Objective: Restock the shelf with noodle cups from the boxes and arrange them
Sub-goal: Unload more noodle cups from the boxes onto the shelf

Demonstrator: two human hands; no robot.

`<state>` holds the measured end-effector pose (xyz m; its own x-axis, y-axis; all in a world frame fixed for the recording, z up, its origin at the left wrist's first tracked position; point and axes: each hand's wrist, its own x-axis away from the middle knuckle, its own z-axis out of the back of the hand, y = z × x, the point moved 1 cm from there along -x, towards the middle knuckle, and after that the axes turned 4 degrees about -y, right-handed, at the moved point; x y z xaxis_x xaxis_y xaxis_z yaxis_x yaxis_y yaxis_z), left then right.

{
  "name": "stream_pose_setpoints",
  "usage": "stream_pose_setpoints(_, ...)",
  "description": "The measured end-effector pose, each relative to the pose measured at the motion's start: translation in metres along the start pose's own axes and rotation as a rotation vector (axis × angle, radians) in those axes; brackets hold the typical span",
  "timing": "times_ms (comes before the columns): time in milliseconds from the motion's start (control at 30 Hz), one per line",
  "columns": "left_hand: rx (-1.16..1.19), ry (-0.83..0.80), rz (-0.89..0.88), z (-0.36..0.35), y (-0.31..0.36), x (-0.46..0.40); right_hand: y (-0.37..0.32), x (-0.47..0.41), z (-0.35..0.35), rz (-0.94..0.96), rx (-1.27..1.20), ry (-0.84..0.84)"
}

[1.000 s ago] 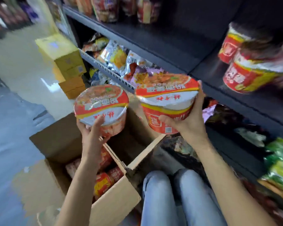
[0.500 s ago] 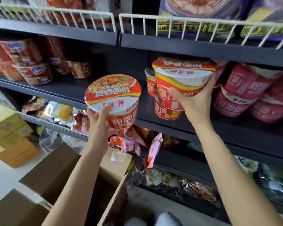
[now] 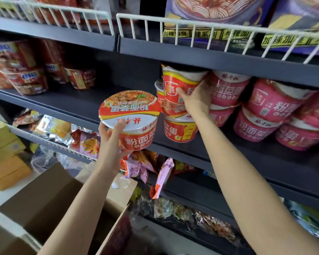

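Dark shelf (image 3: 107,105) is my ref. Pink cups (image 3: 273,105) w/ "粉面菜蛋" stacked two high on its right part. Cardboard box (image 3: 50,197) below it, flaps open. Left hand (image 3: 111,138) curled round a red cup (image 3: 132,118), lid reads "粉面菜蛋", noodle pic on top, just in front of shelf edge. Right hand (image 3: 195,98) grips 2nd red cup (image 3: 180,83), now atop the red stack (image 3: 177,124) on shelf; 0.5 s ago still in front.
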<state>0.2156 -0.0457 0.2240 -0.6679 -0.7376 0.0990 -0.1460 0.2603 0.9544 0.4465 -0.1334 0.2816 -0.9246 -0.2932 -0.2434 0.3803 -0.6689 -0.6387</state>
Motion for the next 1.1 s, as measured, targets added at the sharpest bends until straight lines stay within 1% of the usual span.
stream_pose_setpoints(67, 0.006, 0.018, 0.006, -0.001, -0.002, -0.002, -0.006, -0.009, -0.003, -0.027, -0.043, 0.002)
stream_pose_setpoints(100, 0.004, 0.02, 0.006, -0.001, -0.002, -0.003, -0.005, -0.006, -0.004, 0.025, -0.076, 0.036)
stream_pose_setpoints(167, -0.006, 0.015, 0.003, -0.003, 0.0, -0.004, 0.001, 0.006, -0.008, 0.269, -0.094, 0.131)
stream_pose_setpoints(200, -0.006, 0.016, 0.005, -0.004, 0.0, -0.004, 0.005, 0.011, -0.01, 0.383, -0.02, 0.121)
stream_pose_setpoints(233, -0.002, 0.019, 0.006, -0.004, 0.0, -0.004, 0.008, 0.011, -0.013, 0.479, 0.097, 0.074)
stream_pose_setpoints(267, 0.005, 0.021, 0.005, -0.004, -0.001, -0.004, 0.01, 0.009, -0.016, 0.519, 0.22, -0.019)
stream_pose_setpoints(333, 0.022, 0.02, 0.005, -0.003, -0.002, -0.002, 0.008, -0.003, -0.02, 0.49, 0.432, -0.235)
stream_pose_setpoints(400, 0.029, 0.018, 0.005, -0.004, -0.003, 0.0, 0.004, -0.011, -0.022, 0.451, 0.53, -0.363)
stream_pose_setpoints(433, 0.035, 0.016, 0.009, -0.004, -0.003, 0.002, 0.002, -0.011, -0.021, 0.444, 0.511, -0.409)
stream_pose_setpoints(500, 0.041, 0.002, 0.011, -0.006, -0.002, 0.005, 0.0, -0.001, -0.011, 0.455, 0.363, -0.451)
stream_pose_setpoints(600, 0.027, -0.019, -0.007, -0.01, 0.002, 0.009, 0.012, 0.041, 0.018, 0.501, -0.022, -0.38)
stream_pose_setpoints(667, 0.016, -0.069, -0.032, -0.017, 0.008, 0.013, 0.024, 0.083, 0.037, 0.482, -0.285, -0.44)
stream_pose_setpoints(700, 0.004, -0.1, -0.05, -0.022, 0.012, 0.017, 0.03, 0.102, 0.043, 0.469, -0.357, -0.487)
stream_pose_setpoints(733, -0.009, -0.132, -0.066, -0.028, 0.016, 0.02, 0.034, 0.117, 0.047, 0.467, -0.391, -0.514)
stream_pose_setpoints(800, -0.057, -0.197, -0.106, -0.041, 0.026, 0.027, 0.036, 0.134, 0.05, 0.486, -0.428, -0.504)
stream_pose_setpoints(867, -0.109, -0.25, -0.171, -0.053, 0.034, 0.032, 0.034, 0.137, 0.052, 0.468, -0.46, -0.425)
stream_pose_setpoints(967, -0.151, -0.287, -0.265, -0.063, 0.04, 0.026, 0.034, 0.128, 0.059, 0.427, -0.533, -0.298)
stream_pose_setpoints(1033, -0.231, -0.307, -0.321, -0.069, 0.036, 0.011, 0.037, 0.115, 0.062, 0.418, -0.568, -0.251)
stream_pose_setpoints(1100, -0.362, -0.323, -0.367, -0.076, 0.028, -0.008, 0.04, 0.101, 0.065, 0.395, -0.545, -0.204)
